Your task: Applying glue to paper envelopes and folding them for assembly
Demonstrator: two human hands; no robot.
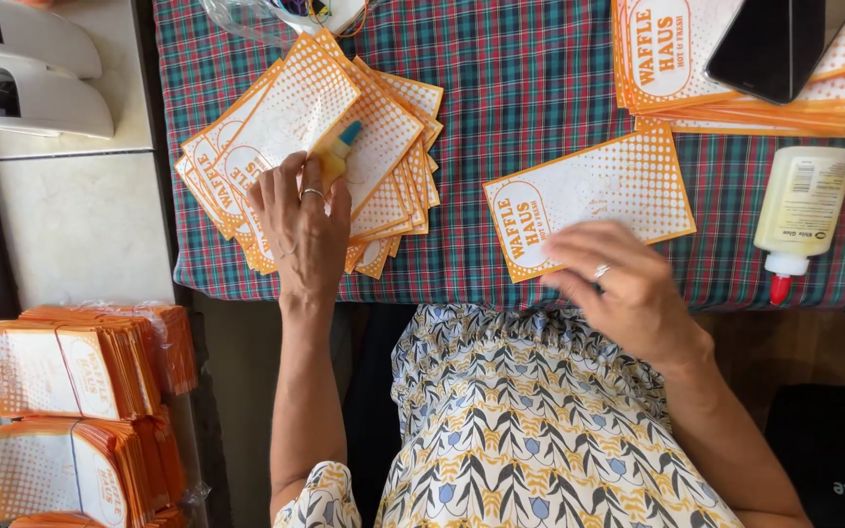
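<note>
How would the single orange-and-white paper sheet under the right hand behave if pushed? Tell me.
The single sheet looks thin and flat, so probably light and floppy. On the plaid tablecloth it may drag or crease rather than glide. The right hand could pin it.

Head camera, looking straight down, close over table point(540, 59).

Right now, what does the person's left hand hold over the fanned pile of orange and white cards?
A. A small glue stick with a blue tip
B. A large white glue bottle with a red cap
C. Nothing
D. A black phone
A: the left hand grips a small glue stick with a blue tip above the fanned pile of cards, while the large glue bottle lies apart on the tablecloth.
</note>
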